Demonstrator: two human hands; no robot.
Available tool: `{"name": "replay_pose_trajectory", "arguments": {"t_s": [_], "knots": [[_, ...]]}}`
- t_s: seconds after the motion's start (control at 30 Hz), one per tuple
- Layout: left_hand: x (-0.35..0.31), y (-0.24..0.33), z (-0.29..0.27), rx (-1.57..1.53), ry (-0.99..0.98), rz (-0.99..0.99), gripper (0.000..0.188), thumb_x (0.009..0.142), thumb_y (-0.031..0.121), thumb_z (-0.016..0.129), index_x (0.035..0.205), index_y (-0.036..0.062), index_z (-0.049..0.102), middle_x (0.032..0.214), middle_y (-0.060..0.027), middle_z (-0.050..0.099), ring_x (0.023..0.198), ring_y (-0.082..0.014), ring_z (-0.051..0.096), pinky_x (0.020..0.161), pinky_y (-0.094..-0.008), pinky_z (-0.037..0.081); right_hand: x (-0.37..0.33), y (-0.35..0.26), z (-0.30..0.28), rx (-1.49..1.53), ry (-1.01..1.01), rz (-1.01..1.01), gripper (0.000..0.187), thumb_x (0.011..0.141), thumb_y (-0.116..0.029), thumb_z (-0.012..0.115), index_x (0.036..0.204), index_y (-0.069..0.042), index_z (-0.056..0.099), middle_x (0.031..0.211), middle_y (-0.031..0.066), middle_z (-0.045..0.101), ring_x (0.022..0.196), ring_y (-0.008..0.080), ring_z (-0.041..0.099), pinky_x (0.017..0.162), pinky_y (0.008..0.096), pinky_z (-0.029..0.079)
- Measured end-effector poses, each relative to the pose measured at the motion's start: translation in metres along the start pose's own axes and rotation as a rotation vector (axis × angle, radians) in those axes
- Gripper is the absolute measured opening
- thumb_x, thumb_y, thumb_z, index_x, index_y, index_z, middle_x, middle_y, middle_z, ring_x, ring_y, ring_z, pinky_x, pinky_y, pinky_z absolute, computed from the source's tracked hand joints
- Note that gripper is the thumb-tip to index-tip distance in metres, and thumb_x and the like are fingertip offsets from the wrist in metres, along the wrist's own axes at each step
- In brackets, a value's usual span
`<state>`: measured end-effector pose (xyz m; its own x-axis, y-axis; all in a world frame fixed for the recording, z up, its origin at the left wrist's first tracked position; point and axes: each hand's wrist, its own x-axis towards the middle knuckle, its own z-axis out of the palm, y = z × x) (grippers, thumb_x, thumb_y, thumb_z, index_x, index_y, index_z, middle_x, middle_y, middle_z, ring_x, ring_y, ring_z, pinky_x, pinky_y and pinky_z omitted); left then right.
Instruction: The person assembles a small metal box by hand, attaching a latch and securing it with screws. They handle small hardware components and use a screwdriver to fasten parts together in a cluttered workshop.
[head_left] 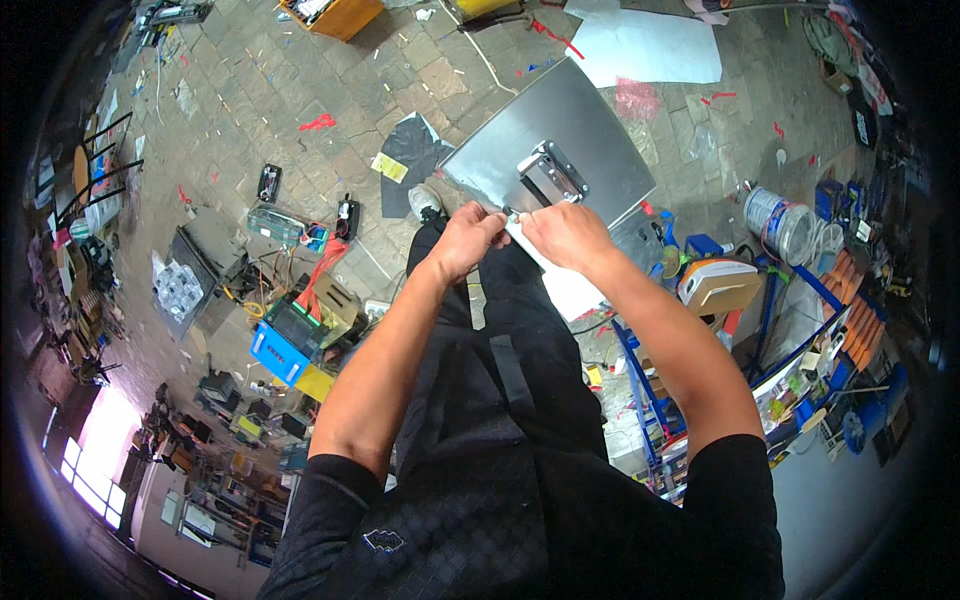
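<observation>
In front of my legs stands a grey metal panel or box [590, 110] with a smooth, shiny face. A recessed metal fitting [556, 170], perhaps a latch or handle, is set into it near its lower middle. My left hand [470, 240] is closed in a pinch by the panel's near edge. Close beside it, my right hand [567, 237] is also closed, its fingertips just below the fitting. Between the two sets of fingertips shows a small dark piece [511, 211], too small to name. My fingers hide most of whatever they hold.
On the left are a clear plastic bottle [275, 225], a blue-and-green box-shaped device [285, 345] and red straps. To the right stand a metal bucket [780, 228], a cardboard box [722, 290] and a blue-framed rack [640, 390]. A white sheet [650, 48] lies beyond the panel.
</observation>
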<state>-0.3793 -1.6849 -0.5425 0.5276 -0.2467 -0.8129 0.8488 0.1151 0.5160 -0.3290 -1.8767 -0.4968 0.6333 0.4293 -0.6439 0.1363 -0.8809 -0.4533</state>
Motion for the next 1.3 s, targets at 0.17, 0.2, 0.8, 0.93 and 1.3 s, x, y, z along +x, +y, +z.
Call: {"name": "replay_pose_trajectory", "arguments": {"t_s": [0.17, 0.2, 0.8, 0.93, 1.3], "knots": [[-0.002, 0.005, 0.002, 0.128, 0.031, 0.022, 0.031, 0.099, 0.027, 0.066, 0.099, -0.003, 0.059, 0.081, -0.0071, 0.065, 0.073, -0.0143, 0.061, 0.067, -0.0295, 0.051, 0.001, 0.0, -0.005, 0.003, -0.024, -0.012, 0.047, 0.099, -0.038, 0.049, 0.077, -0.002, 0.072, 0.077, 0.0232, 0.069, 0.079, 0.0444, 0.068, 0.076, 0.0529, 0.054], [0.001, 0.004, 0.002, 0.118, 0.045, 0.028, 0.032, 0.098, 0.028, 0.067, 0.095, -0.0034, 0.062, 0.078, -0.006, 0.064, 0.071, -0.0137, 0.06, 0.066, -0.0294, 0.05, 0.001, -0.002, -0.008, 0.005, -0.038, -0.011, 0.047, 0.098, -0.038, 0.05, 0.076, -0.002, 0.072, 0.077, 0.0229, 0.069, 0.078, 0.0442, 0.069, 0.076, 0.0527, 0.055], [0.018, 0.01, 0.014, 0.12, 0.201, 0.038, 0.028, 0.086, 0.024, 0.071, 0.079, -0.0029, 0.073, 0.074, -0.005, 0.069, 0.062, -0.0124, 0.058, 0.061, -0.0287, 0.048, -0.002, -0.003, -0.007, -0.071, -0.038, -0.12, 0.045, 0.095, -0.039, 0.055, 0.074, -0.003, 0.073, 0.072, 0.0217, 0.069, 0.075, 0.0402, 0.07, 0.073, 0.0505, 0.056], [0.013, 0.019, 0.012, 0.077, 0.2, 0.039, 0.023, 0.083, 0.02, 0.069, 0.078, -0.003, 0.072, 0.07, -0.0053, 0.066, 0.059, -0.013, 0.057, 0.057, -0.0293, 0.045, 0.0, -0.004, -0.008, -0.051, -0.041, -0.136, 0.043, 0.094, -0.038, 0.057, 0.074, -0.004, 0.073, 0.072, 0.0209, 0.069, 0.074, 0.0395, 0.07, 0.072, 0.05, 0.056], [0.017, 0.016, -0.001, 0.166, 0.127, -0.017, 0.029, 0.087, 0.025, 0.07, 0.084, -0.0036, 0.064, 0.071, -0.0072, 0.064, 0.063, -0.0143, 0.06, 0.058, -0.0299, 0.047, -0.017, -0.002, -0.003, 0.079, 0.088, 0.163, 0.043, 0.098, -0.041, 0.052, 0.084, -0.006, 0.074, 0.081, 0.0206, 0.072, 0.081, 0.0404, 0.071, 0.078, 0.0508, 0.056]]}}
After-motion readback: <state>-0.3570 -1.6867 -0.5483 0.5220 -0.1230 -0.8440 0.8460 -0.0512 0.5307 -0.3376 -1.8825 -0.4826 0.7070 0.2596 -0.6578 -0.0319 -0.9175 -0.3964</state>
